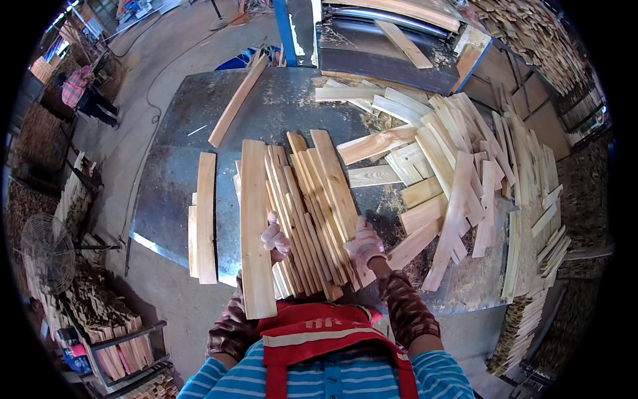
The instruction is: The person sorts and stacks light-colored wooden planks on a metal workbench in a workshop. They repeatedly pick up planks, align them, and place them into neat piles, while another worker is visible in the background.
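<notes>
A row of narrow wooden boards stands on edge, close together, on the dark metal table just in front of me. My left hand, in a pale glove, is closed on the right edge of a wider board at the row's left side. That board lies with its broad face up, and its near end reaches my apron. My right hand, gloved too, grips the row's right side, by the outermost board. Part of its fingers is hidden.
Loose boards pile up across the table's right side. Two boards lie at the left, another farther back. Beyond the metal table stands a roller machine. A person is far left, a fan nearer.
</notes>
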`<action>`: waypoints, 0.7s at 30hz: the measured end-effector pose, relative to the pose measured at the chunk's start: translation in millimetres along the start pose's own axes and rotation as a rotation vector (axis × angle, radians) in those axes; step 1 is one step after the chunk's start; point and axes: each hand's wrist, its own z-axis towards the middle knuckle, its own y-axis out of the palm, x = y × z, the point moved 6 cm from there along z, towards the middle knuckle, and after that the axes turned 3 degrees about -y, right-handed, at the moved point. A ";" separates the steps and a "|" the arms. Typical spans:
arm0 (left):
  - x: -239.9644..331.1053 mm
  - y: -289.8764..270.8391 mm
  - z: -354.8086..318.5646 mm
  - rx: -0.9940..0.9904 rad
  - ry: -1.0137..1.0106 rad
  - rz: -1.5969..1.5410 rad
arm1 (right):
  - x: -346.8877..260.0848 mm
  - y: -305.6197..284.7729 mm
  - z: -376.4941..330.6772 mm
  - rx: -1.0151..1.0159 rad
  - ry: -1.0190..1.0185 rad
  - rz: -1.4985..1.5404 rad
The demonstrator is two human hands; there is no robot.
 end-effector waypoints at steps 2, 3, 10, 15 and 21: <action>-5.8 -5.6 17.2 -0.024 -0.040 -0.021 | 36.4 29.1 22.8 0.016 -0.051 0.038; -4.7 -3.6 12.8 -0.016 -0.026 -0.014 | 21.0 24.0 18.8 -0.091 -0.047 0.081; -11.2 3.7 43.2 -0.002 -0.030 -0.016 | -12.4 27.5 -29.1 -0.372 -0.068 0.226; -15.8 6.8 60.4 0.052 -0.032 0.015 | -14.9 23.6 -18.4 -0.291 -0.129 -0.038; 3.6 21.0 81.0 0.944 -0.150 0.741 | 14.2 -4.3 115.3 -0.047 0.065 1.731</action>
